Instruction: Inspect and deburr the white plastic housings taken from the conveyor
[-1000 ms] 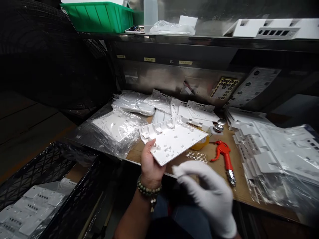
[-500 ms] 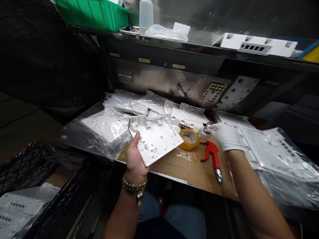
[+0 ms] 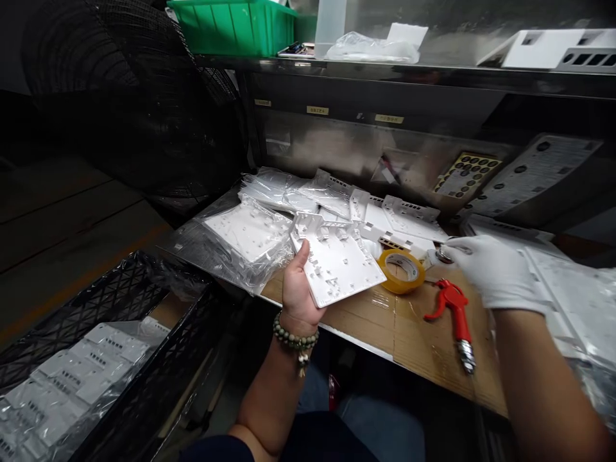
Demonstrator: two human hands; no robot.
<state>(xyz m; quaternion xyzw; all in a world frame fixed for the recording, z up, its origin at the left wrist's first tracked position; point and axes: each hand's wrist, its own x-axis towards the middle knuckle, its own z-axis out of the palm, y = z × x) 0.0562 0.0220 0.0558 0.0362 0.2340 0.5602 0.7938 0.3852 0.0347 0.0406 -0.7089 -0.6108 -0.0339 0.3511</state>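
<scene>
My bare left hand point(image 3: 302, 289) grips a white plastic housing panel point(image 3: 342, 263) by its near left corner, thumb on the inner face. Clips and posts on that face point up toward me. On my right hand point(image 3: 500, 269) is a white glove, its fingers bent around a small shiny round metal piece point(image 3: 443, 255), whose kind I cannot make out. A roll of yellow tape point(image 3: 419, 280) lies between the two hands. Just below the gloved hand rests a red air blow gun point(image 3: 457, 314) with a metal fitting.
Bagged white panels point(image 3: 248, 231) lie at the left of the bench, more panels point(image 3: 409, 218) behind and at right. A black crate point(image 3: 125, 276) of white parts stands lower left. Above runs a shelf point(image 3: 269, 64) with a green bin point(image 3: 231, 29). Cardboard point(image 3: 375, 327) covers the front.
The view has swung left, so the bench appears farther right and more of the crate shows. My left hand still holds the panel; my right hand stays by the metal piece.
</scene>
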